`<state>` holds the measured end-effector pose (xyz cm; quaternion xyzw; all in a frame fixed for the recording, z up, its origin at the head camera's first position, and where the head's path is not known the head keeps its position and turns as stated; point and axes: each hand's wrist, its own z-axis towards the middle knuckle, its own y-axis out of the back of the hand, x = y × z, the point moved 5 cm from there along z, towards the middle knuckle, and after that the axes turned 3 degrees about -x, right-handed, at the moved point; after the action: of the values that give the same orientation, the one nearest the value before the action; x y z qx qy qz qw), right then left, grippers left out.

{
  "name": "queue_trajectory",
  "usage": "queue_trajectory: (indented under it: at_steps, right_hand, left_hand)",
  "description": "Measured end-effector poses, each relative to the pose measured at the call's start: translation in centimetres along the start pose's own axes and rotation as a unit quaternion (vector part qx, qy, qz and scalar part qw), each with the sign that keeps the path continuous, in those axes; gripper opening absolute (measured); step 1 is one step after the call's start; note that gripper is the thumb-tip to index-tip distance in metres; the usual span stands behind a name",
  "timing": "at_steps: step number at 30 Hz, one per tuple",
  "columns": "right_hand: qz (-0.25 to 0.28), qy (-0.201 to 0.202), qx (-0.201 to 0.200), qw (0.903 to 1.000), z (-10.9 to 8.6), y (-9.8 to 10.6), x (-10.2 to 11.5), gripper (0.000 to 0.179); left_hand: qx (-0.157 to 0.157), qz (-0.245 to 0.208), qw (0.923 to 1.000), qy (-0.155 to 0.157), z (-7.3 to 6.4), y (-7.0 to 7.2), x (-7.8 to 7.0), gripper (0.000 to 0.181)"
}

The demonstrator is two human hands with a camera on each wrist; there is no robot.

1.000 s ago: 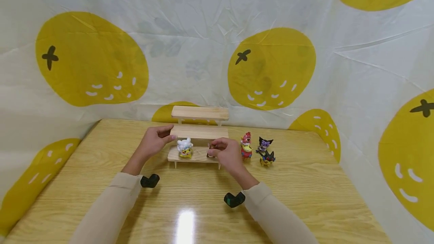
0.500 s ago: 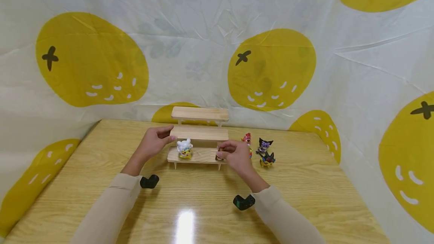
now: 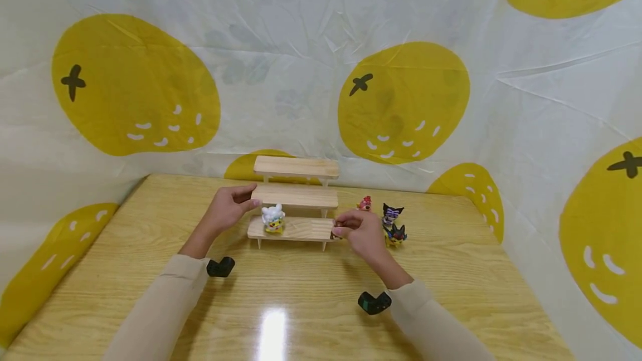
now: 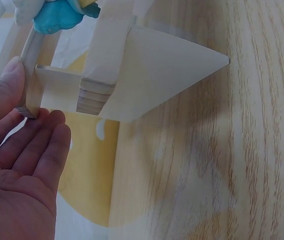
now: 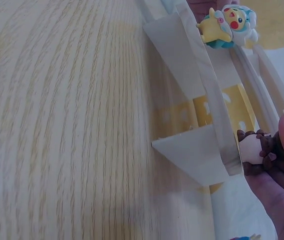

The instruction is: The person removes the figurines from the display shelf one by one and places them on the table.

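A three-tier wooden display shelf (image 3: 296,198) stands toward the back of the table. My left hand (image 3: 228,209) grips the left end of its middle board, thumb above and fingers below, as the left wrist view shows. On the left of the lowest board stands a yellow figurine with a fluffy white hat (image 3: 273,219). At that board's right end my right hand (image 3: 365,234) pinches a small brown and pale figurine (image 5: 252,150) between thumb and fingers. The hand covers part of it, and I cannot tell whether it rests on the board.
Right of the shelf stand a red-topped pink figurine (image 3: 365,204), partly hidden by my right hand, a black and purple one (image 3: 392,214) and a dark-eared yellow one (image 3: 395,235). A patterned white cloth (image 3: 281,71) hangs behind the wooden table (image 3: 225,316).
My right hand has slid rightward along the lowest board with the brown figurine, to the board's right end. It now covers more of the red figurine. My left hand stays in place.
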<state>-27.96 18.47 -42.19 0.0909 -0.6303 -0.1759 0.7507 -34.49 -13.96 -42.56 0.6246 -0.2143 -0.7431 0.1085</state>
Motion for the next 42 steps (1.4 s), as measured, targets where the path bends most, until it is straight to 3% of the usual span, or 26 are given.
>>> queue_trajectory:
  at_steps: [19,26,42]
  right_hand:
    - [0.012,0.001,0.024,0.9996,-0.8,2.6,-1.1,0.014]
    - [-0.032,0.006,0.003,0.9995,-1.2,3.8,-1.4,0.01]
    - [-0.053,-0.017,0.003,0.9984,-1.5,5.2,-2.8,0.011]
  left_hand:
    - [-0.005,0.01,0.9999,0.008,0.1,0.1,0.2,0.057]
    - [-0.002,0.011,0.9999,0.011,0.0,0.0,-0.1,0.057]
    - [0.002,0.001,1.0,0.004,0.1,0.2,0.0,0.057]
